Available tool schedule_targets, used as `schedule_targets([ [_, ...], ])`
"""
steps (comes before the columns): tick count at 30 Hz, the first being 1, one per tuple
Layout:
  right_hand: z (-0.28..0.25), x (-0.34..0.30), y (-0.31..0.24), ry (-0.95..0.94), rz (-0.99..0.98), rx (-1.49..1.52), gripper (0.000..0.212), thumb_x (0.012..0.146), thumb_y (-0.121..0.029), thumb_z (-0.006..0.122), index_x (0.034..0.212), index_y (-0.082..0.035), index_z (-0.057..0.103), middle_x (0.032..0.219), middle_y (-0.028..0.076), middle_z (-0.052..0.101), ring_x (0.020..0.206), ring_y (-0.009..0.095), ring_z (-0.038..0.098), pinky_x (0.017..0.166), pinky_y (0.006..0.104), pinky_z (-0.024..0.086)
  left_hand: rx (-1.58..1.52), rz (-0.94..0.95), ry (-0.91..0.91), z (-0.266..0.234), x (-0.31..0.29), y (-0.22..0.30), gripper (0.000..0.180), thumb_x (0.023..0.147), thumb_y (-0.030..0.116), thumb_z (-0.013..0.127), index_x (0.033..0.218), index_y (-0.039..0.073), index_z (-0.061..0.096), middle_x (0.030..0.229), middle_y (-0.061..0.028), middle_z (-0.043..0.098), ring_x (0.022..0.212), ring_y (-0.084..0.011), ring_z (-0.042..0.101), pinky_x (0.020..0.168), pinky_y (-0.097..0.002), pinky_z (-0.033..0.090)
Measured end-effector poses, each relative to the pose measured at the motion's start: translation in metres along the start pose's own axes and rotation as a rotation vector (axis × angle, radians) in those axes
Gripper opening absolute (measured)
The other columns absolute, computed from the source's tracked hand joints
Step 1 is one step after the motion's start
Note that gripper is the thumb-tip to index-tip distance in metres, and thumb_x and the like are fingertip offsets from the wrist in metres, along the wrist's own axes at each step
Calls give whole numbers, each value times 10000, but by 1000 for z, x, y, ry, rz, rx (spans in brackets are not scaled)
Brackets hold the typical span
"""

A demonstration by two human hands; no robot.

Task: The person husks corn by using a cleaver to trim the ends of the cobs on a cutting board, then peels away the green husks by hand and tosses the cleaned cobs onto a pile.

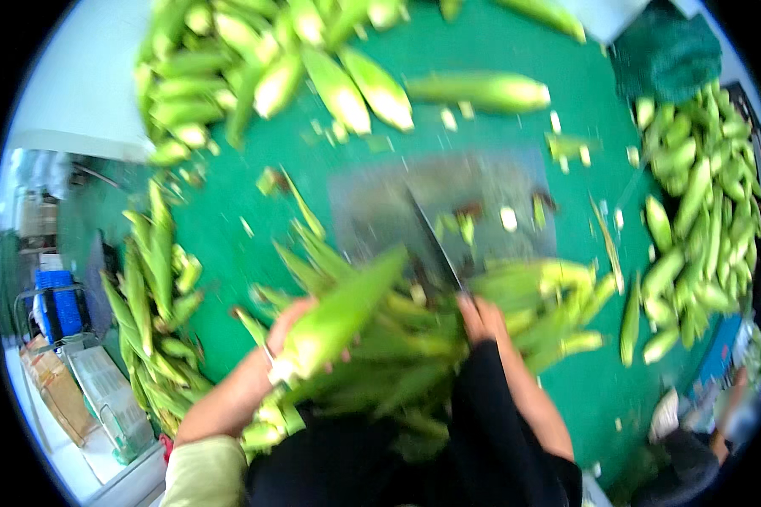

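Observation:
My left hand (289, 329) is wrapped round an ear of corn (340, 313) in its green husk, the pale cut end toward me and the tip pointing up and right. In my right hand (482, 319) is a knife (434, 241), its dark blade slanting up and left over a grey cutting board (355, 198). The knife and the corn are apart. Loose green husk leaves (414, 372) heap up between my forearms, hiding the board's near edge. Bits of stalk and leaf lie on the board. Motion blurs both hands somewhat.
Husked-in corn is piled at the far left (194, 84) and along the right (702, 203). More green leaves (156, 338) lie at the left edge of the green table (228, 228). Stalk scraps are scattered about. Another person (685, 456) is at the lower right.

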State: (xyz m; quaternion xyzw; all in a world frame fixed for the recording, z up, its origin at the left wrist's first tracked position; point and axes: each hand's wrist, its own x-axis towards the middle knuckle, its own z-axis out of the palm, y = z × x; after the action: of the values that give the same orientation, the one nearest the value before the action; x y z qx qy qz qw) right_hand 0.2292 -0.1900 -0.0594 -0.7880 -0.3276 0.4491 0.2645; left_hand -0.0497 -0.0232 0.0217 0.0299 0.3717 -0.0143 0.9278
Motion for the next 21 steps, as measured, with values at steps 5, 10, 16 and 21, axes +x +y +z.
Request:
schedule_targets([
  [5, -21, -25, 13, 120, 95, 299, 479, 871, -420, 491, 646, 2, 509, 505, 70, 459, 502, 147, 442, 487, 322, 382, 219, 504, -22, 74, -15, 161, 594, 835, 446, 508, 1204, -12, 424, 1097, -200, 555, 872, -334, 602, 736, -433, 524],
  [10, -8, -26, 36, 78, 5, 310, 482, 868, -422, 512, 653, 9, 517, 510, 79, 464, 505, 159, 451, 503, 339, 389, 46, 1126, -919, 170, -65, 240, 510, 895, 324, 454, 1248, -36, 374, 1208, -299, 450, 1092, -330, 516, 835, -336, 513],
  [16, -18, -47, 9, -17, -17, 83, 484, 849, -441, 520, 696, 18, 534, 546, 133, 483, 556, 201, 477, 569, 362, 403, 325, 1059, 113, 34, -58, 120, 373, 885, 272, 479, 1133, -7, 501, 945, -149, 621, 764, -219, 628, 604, -304, 544],
  [21, 13, -56, 24, 219, -25, 94, 358, 856, -353, 529, 706, -28, 524, 575, 87, 425, 575, 177, 407, 539, 358, 352, 520, 889, 1086, -130, -138, -13, 206, 863, 213, 525, 872, 16, 582, 640, -87, 608, 539, -178, 585, 488, -274, 483],
])
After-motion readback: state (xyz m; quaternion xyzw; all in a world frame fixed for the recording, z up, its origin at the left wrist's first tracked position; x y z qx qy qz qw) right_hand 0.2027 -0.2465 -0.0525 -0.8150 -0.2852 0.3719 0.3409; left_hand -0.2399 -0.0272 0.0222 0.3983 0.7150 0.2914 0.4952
